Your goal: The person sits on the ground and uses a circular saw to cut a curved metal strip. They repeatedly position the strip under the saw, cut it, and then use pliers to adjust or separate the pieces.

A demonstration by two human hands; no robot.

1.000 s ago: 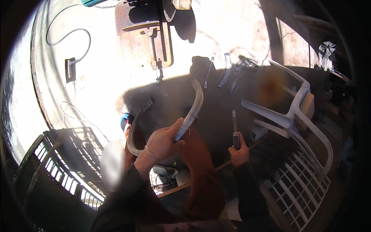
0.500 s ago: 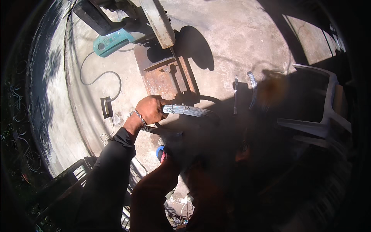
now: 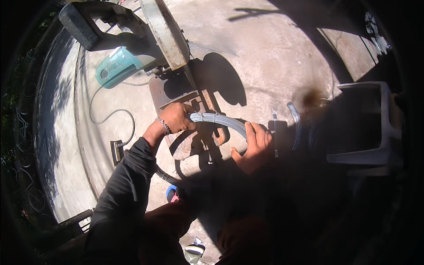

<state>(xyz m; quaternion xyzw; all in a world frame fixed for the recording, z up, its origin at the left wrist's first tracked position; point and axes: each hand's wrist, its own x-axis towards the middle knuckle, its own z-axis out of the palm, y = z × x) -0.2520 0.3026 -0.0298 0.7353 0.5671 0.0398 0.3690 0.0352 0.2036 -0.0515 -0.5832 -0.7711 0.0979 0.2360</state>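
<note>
A curved bundle of grey metal wire [image 3: 227, 122], tied with thin wire near one end, arcs in front of me over the base of a cut-off saw [image 3: 164, 37]. My left hand [image 3: 176, 118], with a chain bracelet at its wrist, is closed on the tied end. My right hand [image 3: 255, 148] lies over the bundle farther along, fingers on the outer side and thumb on the inner side. Below my left forearm a darker stretch of bundled wire [image 3: 168, 177] shows; deep shadow hides how it joins the rest. The saw's rusty base plate [image 3: 161, 95] sits just beyond my left hand.
The saw's teal motor housing [image 3: 117, 68] trails a grey cord to a power socket [image 3: 116, 152] on the concrete. Right of my hands lie a short wire bundle [image 3: 294, 126] and a thin strip [image 3: 274, 132]. A white plastic chair [image 3: 385, 117] stands at far right.
My right hand has come out of the shadow onto the wire bundle. The bundle's arc has risen over the saw's base, with my left hand still on its end. The view has shifted.
</note>
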